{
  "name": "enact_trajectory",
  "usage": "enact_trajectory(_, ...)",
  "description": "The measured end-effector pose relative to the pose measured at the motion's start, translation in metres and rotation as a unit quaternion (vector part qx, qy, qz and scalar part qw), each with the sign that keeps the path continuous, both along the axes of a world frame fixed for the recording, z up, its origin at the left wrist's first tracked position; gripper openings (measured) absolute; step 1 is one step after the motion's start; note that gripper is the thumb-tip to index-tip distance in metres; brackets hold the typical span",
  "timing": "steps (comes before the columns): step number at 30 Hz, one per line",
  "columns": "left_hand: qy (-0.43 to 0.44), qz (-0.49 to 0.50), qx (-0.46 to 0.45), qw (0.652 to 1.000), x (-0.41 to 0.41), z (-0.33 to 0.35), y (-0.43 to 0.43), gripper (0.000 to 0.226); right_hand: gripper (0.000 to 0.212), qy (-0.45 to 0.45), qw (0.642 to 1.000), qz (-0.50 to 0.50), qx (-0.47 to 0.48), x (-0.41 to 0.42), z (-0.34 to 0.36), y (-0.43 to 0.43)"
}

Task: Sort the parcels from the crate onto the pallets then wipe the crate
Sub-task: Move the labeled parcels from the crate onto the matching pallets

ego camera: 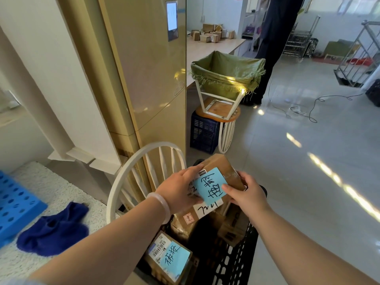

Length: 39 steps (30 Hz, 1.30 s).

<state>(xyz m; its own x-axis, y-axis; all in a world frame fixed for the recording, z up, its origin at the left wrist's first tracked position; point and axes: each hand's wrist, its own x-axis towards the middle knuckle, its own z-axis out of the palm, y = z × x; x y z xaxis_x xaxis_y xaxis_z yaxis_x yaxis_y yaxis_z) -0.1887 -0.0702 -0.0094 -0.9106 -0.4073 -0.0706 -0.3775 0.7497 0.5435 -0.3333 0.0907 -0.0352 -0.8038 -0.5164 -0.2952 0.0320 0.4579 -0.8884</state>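
A brown cardboard parcel [223,168] with a light-blue handwritten label is held over the black crate [232,262] by both hands. My left hand [180,188] grips its left side, and my right hand [244,191] grips its right side. Below it in the crate lie other brown parcels [186,221], one of them [168,258] carrying another blue label. A blue perforated pallet [14,204] lies at the far left. A dark blue cloth [55,229] lies on the speckled surface beside it.
A white round-backed chair [131,177] stands left of the crate, against a tall beige cabinet [148,68]. Ahead stand a green-sack-lined frame [226,75] on a stool and a dark blue crate [202,133]. A person [273,44] stands beyond. A cable [308,105] crosses the tiled floor.
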Motion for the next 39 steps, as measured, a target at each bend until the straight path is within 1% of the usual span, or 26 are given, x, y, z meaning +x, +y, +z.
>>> enact_trajectory(4, -0.008, -0.028, -0.033, 0.999, -0.001, 0.002, -0.002, 0.092, 0.056, -0.023, 1.000, -0.010, -0.006, 0.005, 0.006, -0.003)
enact_trajectory(8, -0.028, -0.071, -0.106, 0.991, -0.002, 0.001, -0.001, 0.092, 0.067, -0.089, 0.994, -0.007, 0.056, 0.004, 0.015, -0.010)
enact_trajectory(13, -0.060, -0.097, -0.109, 0.987, -0.006, 0.003, 0.001, 0.091, 0.079, -0.143, 0.983, -0.038, 0.105, 0.000, 0.014, -0.017)
enact_trajectory(16, -0.061, -0.116, -0.122, 0.984, -0.006, 0.003, 0.005, 0.090, 0.081, -0.172, 0.977, -0.060, 0.113, -0.001, 0.011, -0.017)
enact_trajectory(20, -0.074, -0.131, -0.134, 0.979, -0.007, 0.002, 0.009, 0.088, 0.085, -0.200, 0.970, -0.064, 0.125, 0.000, 0.008, -0.016)
enact_trajectory(22, -0.079, -0.137, -0.143, 0.977, -0.007, 0.002, 0.009, 0.088, 0.081, -0.212, 0.967, -0.065, 0.122, 0.000, 0.007, -0.015)
enact_trajectory(26, -0.081, -0.140, -0.157, 0.974, -0.007, -0.003, 0.007, 0.088, 0.055, -0.233, 0.964, -0.075, 0.098, 0.003, 0.006, -0.013)
enact_trajectory(28, -0.056, -0.127, -0.188, 0.972, -0.004, -0.006, 0.006, 0.087, 0.052, -0.243, 0.963, -0.082, 0.083, 0.002, 0.005, -0.013)
enact_trajectory(29, -0.039, -0.101, -0.203, 0.973, -0.002, -0.007, 0.005, 0.086, 0.054, -0.252, 0.961, -0.089, 0.073, 0.002, 0.003, -0.012)
enact_trajectory(31, -0.009, -0.013, -0.207, 0.978, 0.005, -0.013, 0.004, 0.091, 0.055, -0.286, 0.950, -0.112, 0.052, 0.001, 0.001, -0.011)
enact_trajectory(33, 0.026, 0.095, -0.158, 0.982, 0.013, -0.020, 0.003, 0.105, 0.057, -0.320, 0.938, -0.131, 0.031, 0.000, 0.000, -0.009)
enact_trajectory(34, 0.046, 0.150, -0.103, 0.982, 0.017, -0.022, 0.004, 0.113, 0.058, -0.337, 0.931, -0.138, 0.024, 0.001, 0.000, -0.009)
enact_trajectory(35, 0.067, 0.200, -0.023, 0.977, 0.019, -0.023, 0.005, 0.120, 0.059, -0.350, 0.926, -0.142, 0.018, 0.002, -0.002, -0.008)
enact_trajectory(37, 0.107, 0.263, 0.165, 0.945, 0.021, -0.023, 0.009, 0.126, 0.060, -0.367, 0.919, -0.148, 0.008, 0.005, -0.004, -0.008)
enact_trajectory(38, 0.115, 0.271, 0.242, 0.925, 0.022, -0.023, 0.011, 0.122, 0.061, -0.370, 0.917, -0.150, 0.004, 0.008, -0.004, -0.008)
enact_trajectory(39, 0.115, 0.269, 0.290, 0.911, 0.023, -0.025, 0.011, 0.114, 0.061, -0.368, 0.918, -0.148, 0.006, 0.009, -0.006, -0.008)
